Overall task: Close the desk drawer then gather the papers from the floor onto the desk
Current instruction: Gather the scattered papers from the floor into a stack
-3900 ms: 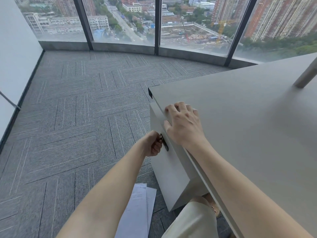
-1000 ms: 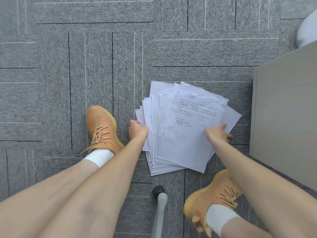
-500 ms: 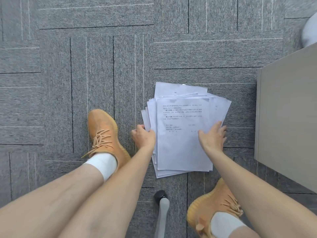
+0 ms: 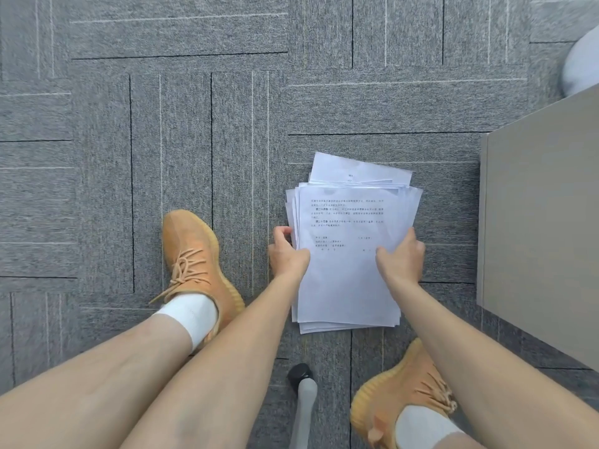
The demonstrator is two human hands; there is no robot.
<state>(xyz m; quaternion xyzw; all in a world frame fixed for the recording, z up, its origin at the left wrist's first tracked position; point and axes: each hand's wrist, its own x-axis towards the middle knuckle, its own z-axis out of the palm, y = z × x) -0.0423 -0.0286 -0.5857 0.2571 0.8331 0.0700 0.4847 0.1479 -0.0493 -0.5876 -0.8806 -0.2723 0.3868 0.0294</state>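
The papers [image 4: 348, 254] lie in a rough stack on the grey carpet [image 4: 194, 140], between two orange shoes and beside the desk [image 4: 544, 222], with the left hand [image 4: 287, 254] pinching their left edge and the right hand [image 4: 403, 260] gripping their right edge, fingers curled.

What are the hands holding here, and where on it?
The stack of papers: the left hand grips its left edge and the right hand its right edge, both about midway along the stack's sides.
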